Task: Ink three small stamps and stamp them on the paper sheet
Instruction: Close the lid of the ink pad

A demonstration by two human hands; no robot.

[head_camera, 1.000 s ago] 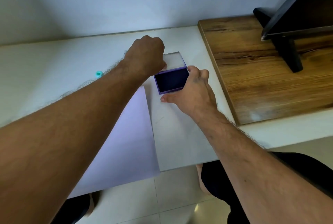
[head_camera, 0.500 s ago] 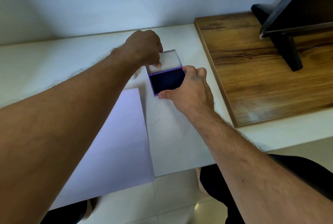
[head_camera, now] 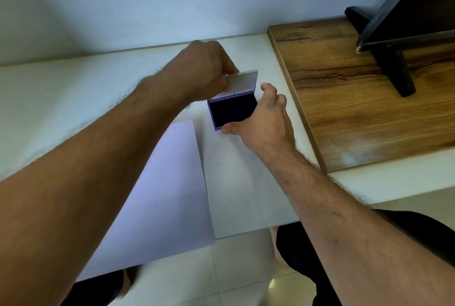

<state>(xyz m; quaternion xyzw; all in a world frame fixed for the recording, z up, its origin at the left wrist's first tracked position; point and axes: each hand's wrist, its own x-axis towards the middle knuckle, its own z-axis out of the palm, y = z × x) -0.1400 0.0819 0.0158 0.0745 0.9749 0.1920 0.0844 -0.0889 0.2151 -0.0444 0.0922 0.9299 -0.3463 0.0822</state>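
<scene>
A purple ink pad (head_camera: 231, 111) with a dark inked surface lies open on the white table. Its clear lid (head_camera: 242, 81) stands hinged up at the far side. My left hand (head_camera: 202, 69) pinches the lid's left edge from above. My right hand (head_camera: 264, 118) grips the pad's base at its right and near edges, thumb at the front corner. A white paper sheet (head_camera: 170, 187) lies to the left of the pad, partly under my left forearm and hanging over the table's front edge. No stamp shows in view.
A wooden board (head_camera: 357, 108) lies on the table right of the pad, carrying a black monitor stand (head_camera: 394, 67). The wall runs close behind. The table's front edge (head_camera: 258, 230) is near, with tiled floor and my legs below.
The lid has swung up from lying nearly flat to standing more upright, held by my left hand. A small teal object seen left of my arm one second ago is now hidden.
</scene>
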